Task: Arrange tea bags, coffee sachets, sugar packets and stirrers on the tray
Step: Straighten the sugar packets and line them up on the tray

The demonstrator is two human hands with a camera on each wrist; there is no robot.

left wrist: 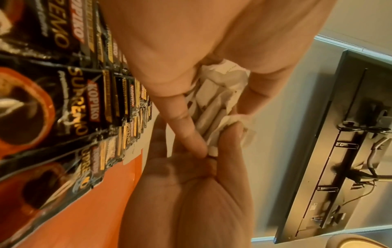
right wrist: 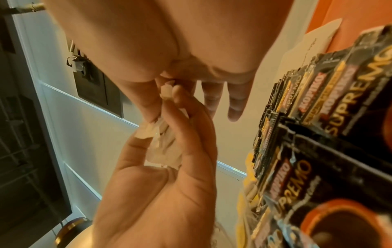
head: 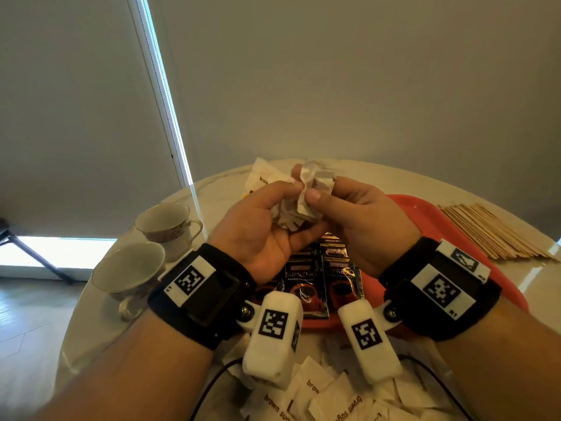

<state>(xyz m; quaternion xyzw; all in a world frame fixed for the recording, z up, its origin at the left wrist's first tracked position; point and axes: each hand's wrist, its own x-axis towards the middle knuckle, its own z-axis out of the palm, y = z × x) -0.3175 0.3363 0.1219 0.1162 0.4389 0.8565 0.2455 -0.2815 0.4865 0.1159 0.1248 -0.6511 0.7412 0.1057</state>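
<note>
Both hands are raised over the red tray (head: 504, 268), and together they hold a crumpled bunch of white sugar packets (head: 315, 183). My left hand (head: 287, 192) cups and pinches the bunch from the left. From the right, my right hand (head: 317, 194) pinches it between thumb and fingers. In the left wrist view the sugar packets (left wrist: 218, 104) sit between the fingers of both hands; in the right wrist view the sugar packets (right wrist: 163, 151) show in the same grip. Black coffee sachets (head: 321, 278) lie in overlapping rows on the tray below the hands.
Wooden stirrers (head: 491, 235) lie piled on the table right of the tray. Two teacups (head: 167, 223) stand at the left. Loose brown sugar packets (head: 318, 390) are scattered at the near edge, and more packets (head: 264, 177) lie behind the hands. The round table's edge curves close on the left.
</note>
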